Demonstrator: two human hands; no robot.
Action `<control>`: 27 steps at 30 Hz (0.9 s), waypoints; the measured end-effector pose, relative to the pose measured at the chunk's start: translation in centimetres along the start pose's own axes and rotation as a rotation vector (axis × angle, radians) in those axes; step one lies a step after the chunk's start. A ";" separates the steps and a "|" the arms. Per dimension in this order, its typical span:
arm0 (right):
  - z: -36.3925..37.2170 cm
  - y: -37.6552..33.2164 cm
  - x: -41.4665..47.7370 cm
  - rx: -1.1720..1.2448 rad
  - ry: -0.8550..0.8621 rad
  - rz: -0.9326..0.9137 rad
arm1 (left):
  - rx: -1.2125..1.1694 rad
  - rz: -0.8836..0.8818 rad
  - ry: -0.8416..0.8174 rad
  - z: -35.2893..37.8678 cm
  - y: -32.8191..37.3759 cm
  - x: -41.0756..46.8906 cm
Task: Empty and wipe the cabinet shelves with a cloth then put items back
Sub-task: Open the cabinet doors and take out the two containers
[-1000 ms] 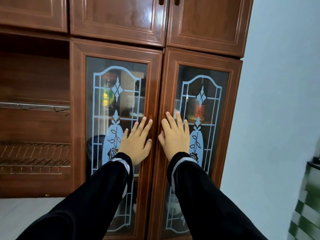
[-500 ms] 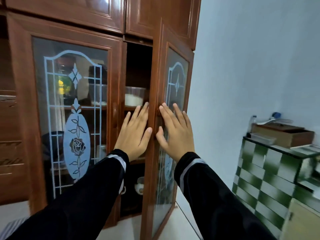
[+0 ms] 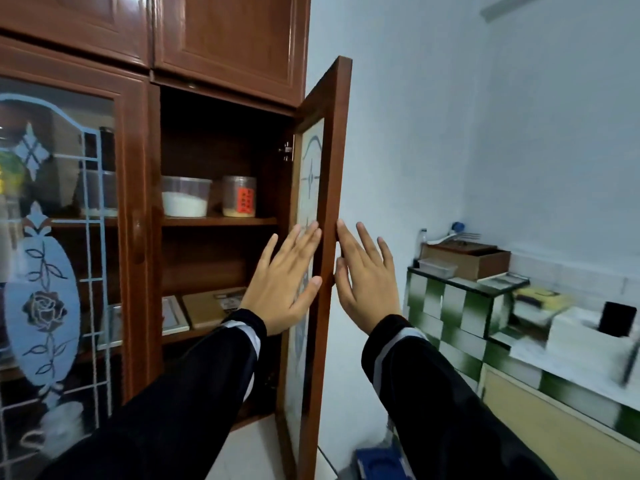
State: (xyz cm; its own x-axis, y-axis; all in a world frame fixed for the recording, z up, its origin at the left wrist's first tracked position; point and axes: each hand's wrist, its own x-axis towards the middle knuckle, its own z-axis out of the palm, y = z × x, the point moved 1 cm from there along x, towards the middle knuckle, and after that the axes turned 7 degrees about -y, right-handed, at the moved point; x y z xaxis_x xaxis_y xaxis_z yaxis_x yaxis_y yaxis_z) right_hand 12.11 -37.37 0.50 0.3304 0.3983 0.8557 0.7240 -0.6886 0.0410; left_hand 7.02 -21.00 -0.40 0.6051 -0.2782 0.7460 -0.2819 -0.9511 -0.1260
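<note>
The brown wooden cabinet's right glass door [image 3: 330,174] stands swung wide open, edge-on to me. My left hand [image 3: 282,284] lies flat with straight fingers against the door's inner side. My right hand [image 3: 367,277] lies flat on its outer side, thumb at the door's edge. Inside, the upper shelf [image 3: 218,221] carries a clear tub with white powder [image 3: 185,197] and a clear jar with an orange label [image 3: 239,196]. The shelf below holds a flat brown box [image 3: 211,306] and a white-framed flat item [image 3: 173,315]. No cloth is in view.
The left glass door [image 3: 65,237] with a frosted rose pattern stays closed, with jars behind it. Solid upper doors [image 3: 225,39] are closed. A green-and-white tiled counter [image 3: 446,306] at the right carries boxes and containers. A blue object [image 3: 377,464] lies on the floor.
The right door went from closed to wide open, with both hands following it to the right. My view turned right, bringing the tiled counter into sight.
</note>
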 end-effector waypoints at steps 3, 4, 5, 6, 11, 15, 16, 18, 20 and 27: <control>-0.5 2.3 -0.5 -0.065 -0.028 0.021 | -0.007 0.022 -0.009 0.9 1.1 1.3; -0.5 3.0 -0.6 -0.099 -0.035 0.029 | -0.008 0.029 -0.010 1.1 1.2 1.7; -0.6 3.9 -0.7 -0.135 -0.043 0.034 | -0.006 0.034 -0.013 1.4 1.5 2.1; -0.6 4.8 -0.9 -0.173 -0.050 0.037 | -0.003 0.039 -0.017 1.7 1.8 2.5; -0.8 8.2 -1.1 -0.296 -0.051 0.051 | 0.033 0.037 -0.027 3.4 3.2 4.6; -0.6 10.1 -1.4 -0.328 -0.053 0.054 | 0.058 0.009 -0.063 4.8 4.2 5.7; -0.5 10.5 -1.5 -0.333 -0.057 0.063 | 0.070 0.004 -0.072 5.1 4.5 5.9; -0.3 11.1 -1.4 -0.346 -0.061 0.079 | 0.078 -0.006 -0.084 5.6 4.8 6.4; -0.3 11.8 -1.3 -0.351 -0.057 0.082 | 0.059 -0.013 -0.090 5.9 5.2 6.9; -0.3 12.1 -1.2 -0.308 -0.062 0.054 | 0.038 -0.039 -0.080 6.4 5.1 7.0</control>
State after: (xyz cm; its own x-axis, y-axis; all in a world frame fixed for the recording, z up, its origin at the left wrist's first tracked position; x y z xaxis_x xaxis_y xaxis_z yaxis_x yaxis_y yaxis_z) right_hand 20.29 -46.42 0.09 0.4066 0.3862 0.8280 0.4905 -0.8569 0.1588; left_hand 14.58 -28.69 0.04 0.6729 -0.2488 0.6967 -0.2294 -0.9655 -0.1233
